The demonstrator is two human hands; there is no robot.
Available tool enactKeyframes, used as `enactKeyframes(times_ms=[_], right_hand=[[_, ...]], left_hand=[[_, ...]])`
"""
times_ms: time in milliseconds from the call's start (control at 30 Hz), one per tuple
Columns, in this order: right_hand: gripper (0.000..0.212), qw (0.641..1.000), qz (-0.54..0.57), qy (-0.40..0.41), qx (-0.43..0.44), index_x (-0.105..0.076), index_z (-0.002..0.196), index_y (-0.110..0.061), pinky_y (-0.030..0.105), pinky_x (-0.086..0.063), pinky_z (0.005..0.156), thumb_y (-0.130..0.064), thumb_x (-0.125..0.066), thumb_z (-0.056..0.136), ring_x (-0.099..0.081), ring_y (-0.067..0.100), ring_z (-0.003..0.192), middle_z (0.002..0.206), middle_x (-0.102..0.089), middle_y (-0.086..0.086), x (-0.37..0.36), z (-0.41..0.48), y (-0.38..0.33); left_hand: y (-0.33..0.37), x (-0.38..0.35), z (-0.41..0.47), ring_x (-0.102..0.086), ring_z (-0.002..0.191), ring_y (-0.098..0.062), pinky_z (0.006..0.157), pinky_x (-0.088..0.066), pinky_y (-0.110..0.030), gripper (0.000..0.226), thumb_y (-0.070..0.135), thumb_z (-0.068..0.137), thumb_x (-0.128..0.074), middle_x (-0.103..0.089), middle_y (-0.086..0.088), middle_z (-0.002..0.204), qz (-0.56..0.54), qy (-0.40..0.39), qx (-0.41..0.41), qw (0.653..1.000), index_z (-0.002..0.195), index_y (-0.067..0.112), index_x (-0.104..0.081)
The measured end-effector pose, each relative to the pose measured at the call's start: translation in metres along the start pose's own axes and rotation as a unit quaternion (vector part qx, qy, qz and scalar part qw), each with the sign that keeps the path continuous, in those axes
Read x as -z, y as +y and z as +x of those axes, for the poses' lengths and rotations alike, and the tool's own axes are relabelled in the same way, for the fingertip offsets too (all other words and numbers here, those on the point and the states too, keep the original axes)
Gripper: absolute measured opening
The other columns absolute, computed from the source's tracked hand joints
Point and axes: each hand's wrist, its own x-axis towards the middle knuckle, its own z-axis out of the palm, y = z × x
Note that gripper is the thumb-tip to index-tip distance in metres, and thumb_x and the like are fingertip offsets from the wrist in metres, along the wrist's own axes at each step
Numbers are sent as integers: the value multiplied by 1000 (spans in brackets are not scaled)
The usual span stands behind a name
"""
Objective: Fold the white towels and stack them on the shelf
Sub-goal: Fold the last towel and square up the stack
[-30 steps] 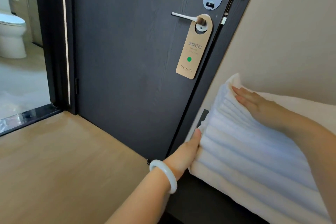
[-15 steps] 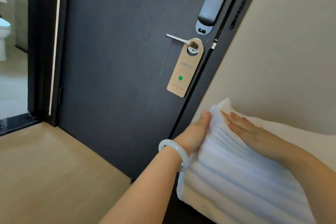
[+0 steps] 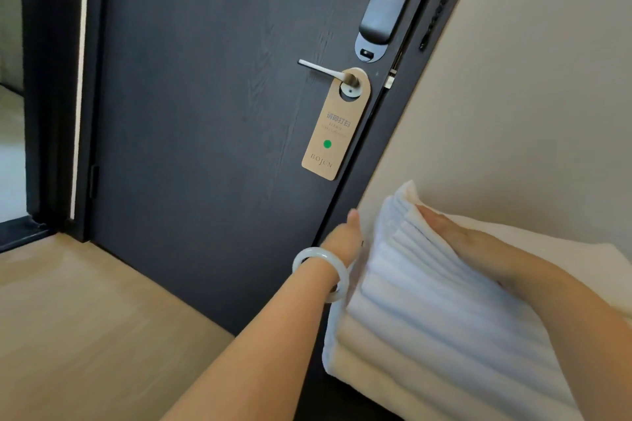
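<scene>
Squaring step, I judge: left grip (image 3: 345,239) released, flat against towel stack (image 3: 427,318) at 9 o'clock; right grip (image 3: 458,239) released, flat on top. Next: even the edges.

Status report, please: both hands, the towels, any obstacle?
Left hand open, at left end of stacked folded white towels. Right hand flat on top. Dark grey door close beside; nothing blocking.

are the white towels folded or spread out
Folded: the white towels sit stacked in layered edges, right hand flat on top, left hand at the side.
</scene>
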Motion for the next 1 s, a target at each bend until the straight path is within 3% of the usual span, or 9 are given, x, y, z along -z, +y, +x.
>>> enactKeyframes(times_ms=[100, 200, 300, 500, 600, 700, 800, 900, 1000], right_hand=[[55, 999, -45, -3, 13, -18, 157, -37, 43, -2, 124, -54, -20, 104, -9, 7, 152, 164, -14, -17, -2, 4, -3], [52, 997, -68, 5, 27, -16, 156, -38, 47, -2, 124, -49, -18, 105, -8, 11, 152, 163, -14, -16, -3, 2, -2], [48, 998, -55, 20, 35, -25, 152, -43, 47, -4, 123, -51, -20, 105, -14, 9, 150, 159, -23, -19, -4, -4, 1], [52, 995, -92, 26, 13, -17, 157, -37, 43, 4, 123, -49, -22, 107, -4, 10, 152, 165, -10, -15, -4, 1, 6], [53, 994, -99, 29, 32, -16, 158, -33, 47, -1, 123, -47, -23, 107, -7, 11, 152, 164, -13, -14, -3, 4, 11], [50, 989, -103, 50, 89, -31, 154, -16, 48, -19, 120, -33, -30, 107, -29, 23, 146, 158, -36, 4, -1, 1, 14], [52, 984, -154, 71, 51, -37, 151, -15, 33, -20, 117, -41, -35, 106, -31, 22, 146, 157, -36, 5, 21, -19, 42], [65, 976, -212, 43, -11, -20, 156, -37, 38, -2, 122, -63, -31, 98, -9, 10, 152, 166, -12, -8, 49, -54, 90], [71, 970, -233, 67, -16, -12, 157, -40, 33, 2, 122, -61, -41, 96, -3, 8, 152, 166, -6, -10, 59, -82, 124]], left_hand=[[19, -9, -12, -21, 146, -8, 117, -15, -29, 54, 51, 104, -22, -30, 11, 157, -39, 52, -231, 971, 151, 27, -34], [31, -26, -23, -19, 145, 1, 120, -10, -25, 45, 46, 105, -24, -35, 13, 155, 134, 10, -421, 897, 144, 37, -43], [22, -27, -26, -51, 117, -3, 105, -38, -28, 37, 33, 106, -29, -62, 11, 124, 139, -26, -379, 915, 114, 36, -65], [34, -12, -30, -57, 102, -18, 82, -44, -26, 38, 29, 103, -33, -65, 1, 106, 195, 50, -228, 953, 110, 14, -67], [53, -18, -38, -58, 104, -30, 82, -44, -35, 27, 16, 101, -38, -61, -11, 98, 309, 212, -275, 886, 92, 4, -61], [60, -45, -56, -55, 115, -27, 95, -40, -35, 35, 21, 104, -34, -64, -10, 120, 339, 138, -422, 829, 119, 8, -63], [47, -48, -51, -58, 113, -25, 93, -46, -39, 36, 21, 105, -28, -63, -4, 122, 480, 77, -341, 804, 123, 15, -58], [50, -38, -49, -52, 121, -20, 101, -42, -36, 37, 23, 105, -30, -58, 0, 132, 454, 72, -291, 839, 130, 19, -57], [60, -49, -54, -50, 122, -22, 109, -31, -40, 37, 20, 101, -30, -59, 0, 126, 574, 96, -274, 766, 126, 20, -58]])
